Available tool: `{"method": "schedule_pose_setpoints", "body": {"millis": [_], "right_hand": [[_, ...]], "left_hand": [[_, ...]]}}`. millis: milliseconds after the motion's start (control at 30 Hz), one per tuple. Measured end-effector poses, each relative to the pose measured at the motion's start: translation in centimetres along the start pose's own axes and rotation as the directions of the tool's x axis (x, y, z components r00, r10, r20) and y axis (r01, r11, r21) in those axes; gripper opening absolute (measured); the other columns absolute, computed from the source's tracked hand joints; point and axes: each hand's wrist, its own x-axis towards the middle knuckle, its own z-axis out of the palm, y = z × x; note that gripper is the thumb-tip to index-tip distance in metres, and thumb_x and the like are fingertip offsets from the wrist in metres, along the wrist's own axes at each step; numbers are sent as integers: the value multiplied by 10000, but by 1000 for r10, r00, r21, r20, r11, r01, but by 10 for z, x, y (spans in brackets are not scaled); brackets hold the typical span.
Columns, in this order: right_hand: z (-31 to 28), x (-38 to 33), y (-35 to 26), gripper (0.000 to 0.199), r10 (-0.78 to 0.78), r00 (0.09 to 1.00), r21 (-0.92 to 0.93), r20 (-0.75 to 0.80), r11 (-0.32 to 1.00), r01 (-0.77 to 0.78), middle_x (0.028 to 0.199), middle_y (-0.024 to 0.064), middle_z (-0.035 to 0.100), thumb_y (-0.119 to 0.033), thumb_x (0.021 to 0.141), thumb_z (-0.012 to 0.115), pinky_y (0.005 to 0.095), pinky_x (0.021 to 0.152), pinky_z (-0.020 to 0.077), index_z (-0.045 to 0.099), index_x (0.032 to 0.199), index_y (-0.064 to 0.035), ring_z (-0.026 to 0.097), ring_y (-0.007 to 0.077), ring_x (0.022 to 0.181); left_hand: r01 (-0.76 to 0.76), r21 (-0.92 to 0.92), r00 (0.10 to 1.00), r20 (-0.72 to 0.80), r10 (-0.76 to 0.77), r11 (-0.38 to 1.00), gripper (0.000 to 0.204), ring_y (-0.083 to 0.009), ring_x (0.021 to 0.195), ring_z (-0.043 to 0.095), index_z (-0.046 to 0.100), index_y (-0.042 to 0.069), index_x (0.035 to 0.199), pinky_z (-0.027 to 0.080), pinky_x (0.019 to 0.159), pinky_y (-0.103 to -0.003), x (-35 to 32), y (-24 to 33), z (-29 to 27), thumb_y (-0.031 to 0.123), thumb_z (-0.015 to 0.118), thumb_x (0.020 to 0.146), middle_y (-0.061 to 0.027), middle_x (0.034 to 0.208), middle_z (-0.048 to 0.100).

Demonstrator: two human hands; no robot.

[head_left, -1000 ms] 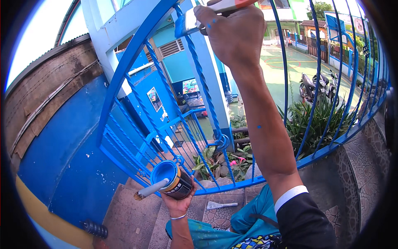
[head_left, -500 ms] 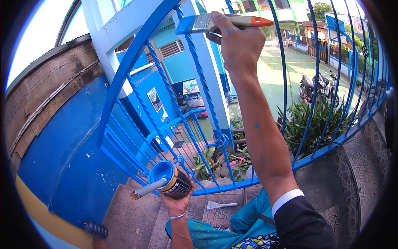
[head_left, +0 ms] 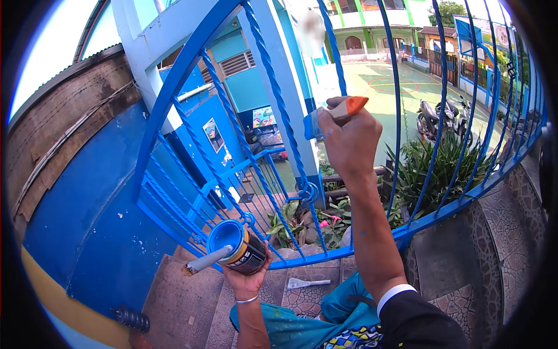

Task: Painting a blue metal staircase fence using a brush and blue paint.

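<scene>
My right hand (head_left: 352, 142) is closed round the handle of a paintbrush (head_left: 337, 115), which has an orange tip and blue-coated bristles. The bristles are close to a twisted blue bar of the metal railing (head_left: 279, 96); I cannot tell whether they touch it. Low on the left, my left hand (head_left: 249, 280) grips a dark paint can (head_left: 249, 256) from below and the side. Blue paint coats the inside of the can. A grey stick with a rough brown end (head_left: 204, 262) leans out over its rim. Small blue spots mark my right hand and forearm.
Beneath the railing, a pale flat brush or scraper (head_left: 308, 283) lies on the stone-patterned steps (head_left: 290, 302). A dark ribbed object (head_left: 132, 320) sits by the blue wall (head_left: 87, 215). Past the bars are plants (head_left: 433, 174) and a motorcycle (head_left: 444, 121).
My right hand has come down from the railing's upper part with the paintbrush, which now tilts more steeply. The left hand and paint can stay nearly in place.
</scene>
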Motion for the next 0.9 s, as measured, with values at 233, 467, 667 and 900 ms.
{"method": "schedule_pose_setpoints", "body": {"millis": [233,467,667,900], "right_hand": [[25,39,-52,188,-84,996,218,18,973,78,775,130,749,-106,871,775,307,654,571,747,978,46,729,180,678],[3,6,-15,201,7,995,328,-96,944,26,778,96,761,-131,903,787,271,665,555,752,974,54,721,130,713],[-13,-39,20,150,120,989,-58,84,992,-116,763,102,756,-128,891,786,302,675,564,761,949,8,740,166,707],[11,-25,-17,205,101,994,286,49,952,-110,828,88,750,-107,893,821,261,670,553,730,991,49,700,117,730]], "left_hand": [[4,-19,1000,23,-3,1000,883,-491,1293,541,539,66,1460,470,1030,-638,-2,-3,4,730,577,879,-264,1387,580],[0,-41,1000,15,0,999,894,-494,1333,514,544,68,1456,464,1040,-644,-4,2,1,744,576,872,-254,1401,582],[1,-16,1000,8,0,1000,879,-486,1355,502,545,70,1458,459,1049,-652,-1,3,-4,733,571,880,-251,1412,583],[7,-12,1000,-14,-7,1000,884,-494,1337,518,537,49,1459,465,1049,-649,2,2,-5,720,566,885,-262,1412,575]]}}
